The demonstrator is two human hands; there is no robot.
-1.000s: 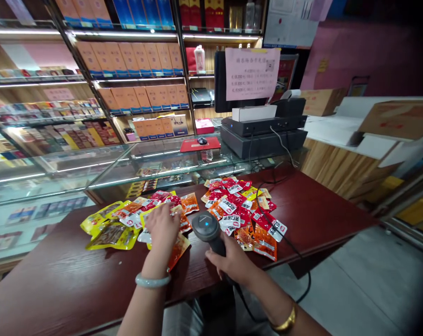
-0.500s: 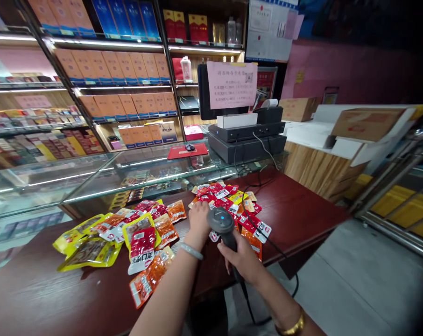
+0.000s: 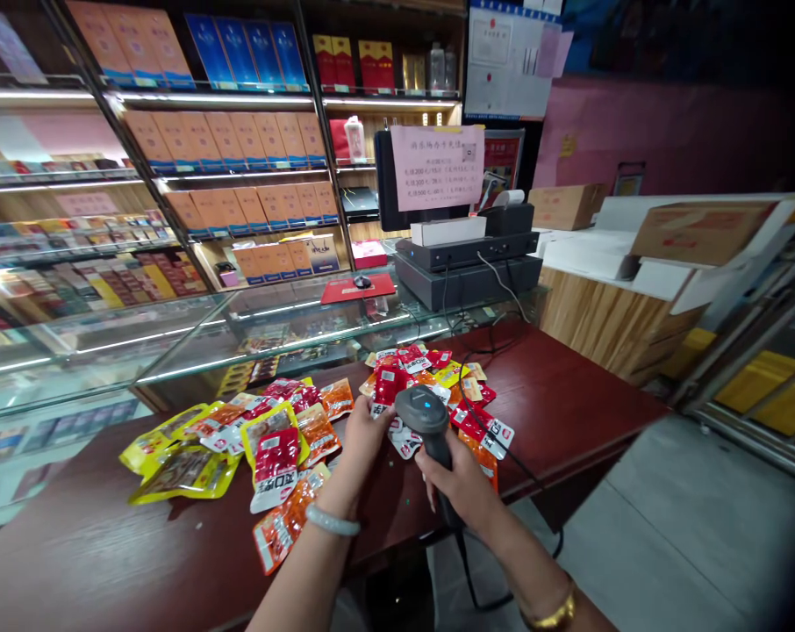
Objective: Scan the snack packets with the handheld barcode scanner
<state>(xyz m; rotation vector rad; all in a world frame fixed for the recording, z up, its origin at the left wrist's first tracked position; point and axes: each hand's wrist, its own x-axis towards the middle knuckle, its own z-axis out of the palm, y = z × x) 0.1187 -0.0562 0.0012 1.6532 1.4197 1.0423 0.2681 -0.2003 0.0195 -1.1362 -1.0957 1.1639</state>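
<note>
Right hand point(image 3: 460, 481) grips a barcode scanner point(image 3: 422, 412) aimed at a red snack packet point(image 3: 385, 386), apparently pinched upright at eleven o'clock by the left hand point(image 3: 364, 430)

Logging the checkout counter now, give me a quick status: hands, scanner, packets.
Right hand gripping barcode scanner. Left hand holding up red snack packet by scanner head. Scanner cable draped over right pile.

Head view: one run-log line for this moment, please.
left hand: lifts red snack packet | right hand: grips scanner aimed at packet | other packets spread on red table
</note>
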